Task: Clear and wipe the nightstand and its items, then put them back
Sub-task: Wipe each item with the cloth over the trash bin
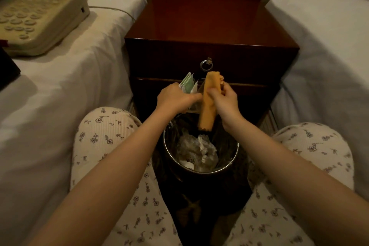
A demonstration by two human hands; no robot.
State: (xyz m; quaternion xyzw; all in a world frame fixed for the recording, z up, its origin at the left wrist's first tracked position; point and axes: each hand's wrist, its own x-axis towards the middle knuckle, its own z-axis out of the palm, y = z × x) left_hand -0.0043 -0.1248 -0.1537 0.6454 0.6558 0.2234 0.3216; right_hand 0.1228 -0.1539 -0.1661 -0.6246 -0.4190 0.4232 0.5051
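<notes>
Seated between two beds, we hold a nightstand item over the waste bin [166, 142] and wipe it. The left hand [175, 98] curls its fingers round what looks like a clear holder [194, 107] of green and white packets [187, 84], thumb stretched toward the cloth. The right hand [225, 99] pinches an orange cloth [208, 110] between thumb and bent fingers, pressing it against the holder's side. The cloth's tail hangs just above the crumpled rubbish in the bin.

Behind the hands, the dark wooden nightstand [209, 26] shows a bare, glossy top. A beige telephone [40, 16] lies on the left bed [69, 90], well apart from it.

We judge the clearing done and the wiping of items under way, with the putting-back not yet begun. The next move likely calls for turning the holder to reach its other faces without spilling the packets into the bin.
</notes>
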